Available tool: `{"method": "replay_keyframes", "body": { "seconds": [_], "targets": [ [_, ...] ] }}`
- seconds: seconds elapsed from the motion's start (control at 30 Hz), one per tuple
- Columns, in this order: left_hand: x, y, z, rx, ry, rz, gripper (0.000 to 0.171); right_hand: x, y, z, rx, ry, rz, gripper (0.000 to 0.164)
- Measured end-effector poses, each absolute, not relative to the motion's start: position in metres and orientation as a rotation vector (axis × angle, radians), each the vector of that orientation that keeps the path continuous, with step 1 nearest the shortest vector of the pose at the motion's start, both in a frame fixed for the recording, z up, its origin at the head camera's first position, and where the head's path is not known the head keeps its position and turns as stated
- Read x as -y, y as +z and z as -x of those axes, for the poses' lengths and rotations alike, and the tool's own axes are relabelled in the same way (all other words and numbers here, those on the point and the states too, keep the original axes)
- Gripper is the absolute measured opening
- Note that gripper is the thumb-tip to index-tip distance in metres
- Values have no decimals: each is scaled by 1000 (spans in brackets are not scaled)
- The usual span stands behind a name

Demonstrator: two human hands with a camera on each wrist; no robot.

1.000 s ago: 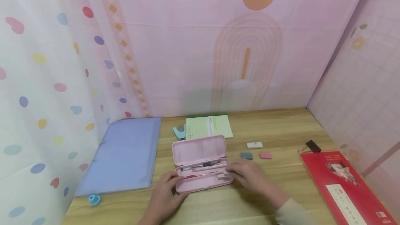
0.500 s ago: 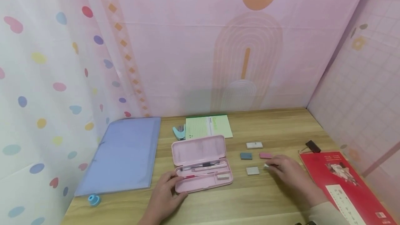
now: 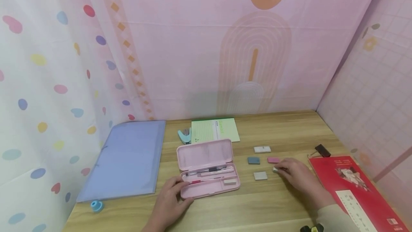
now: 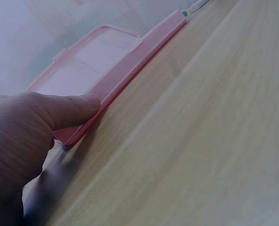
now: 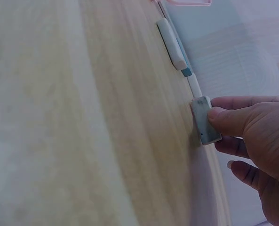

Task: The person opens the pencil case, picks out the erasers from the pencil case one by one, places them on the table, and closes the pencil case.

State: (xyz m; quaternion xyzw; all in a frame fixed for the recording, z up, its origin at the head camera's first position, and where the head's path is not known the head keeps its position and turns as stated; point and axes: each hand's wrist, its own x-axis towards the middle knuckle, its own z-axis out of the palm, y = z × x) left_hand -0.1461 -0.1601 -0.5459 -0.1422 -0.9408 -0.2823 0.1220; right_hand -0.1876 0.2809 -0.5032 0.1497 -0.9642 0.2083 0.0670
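Observation:
A pink pencil case (image 3: pixel 210 185) lies with its lid up in the head view, holding pens (image 3: pixel 210 170) and, in its right compartment, a whitish eraser (image 3: pixel 230 182). My left hand (image 3: pixel 168 203) holds the case's left end; in the left wrist view its thumb (image 4: pixel 78 107) presses the front wall. To the right, my right hand (image 3: pixel 297 175) pinches a grey-green eraser (image 5: pixel 206 121) between thumb and fingers, close over the table. Near it lie a light grey eraser (image 3: pixel 260 176), a blue eraser (image 3: pixel 253 160), a pink eraser (image 3: pixel 273 160) and a white eraser (image 3: pixel 262 149).
A blue folder (image 3: pixel 125 160) covers the left side, with a small light-blue object (image 3: pixel 97 206) before it. Behind the case are a stapler (image 3: pixel 185 136) and a notepad (image 3: pixel 215 130). A red book (image 3: pixel 357 192) with a black binder clip (image 3: pixel 322 150) lies right.
My right hand has moved right, from the pencil case's right end to beside the pink eraser. The light grey eraser now shows where that hand was. My left hand has stayed put.

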Motion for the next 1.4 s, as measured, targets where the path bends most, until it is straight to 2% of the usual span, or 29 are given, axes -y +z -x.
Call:
{"method": "replay_keyframes", "body": {
  "seconds": [0.47, 1.07, 1.23, 1.4],
  "targets": [
    [160, -546, 146, 2741, -830, 434, 47, -284, -509, 189, 3017, 738, -397, 16],
    [157, -544, 145, 2745, -826, 426, 47, -286, -510, 183, 2943, 726, -467, 19],
    [158, -542, 145, 2749, -836, 418, 47, -265, -502, 181, 2862, 725, -508, 22],
    [160, -544, 145, 2744, -837, 409, 46, -214, -493, 182, 2799, 680, -766, 17]
  ]
}}
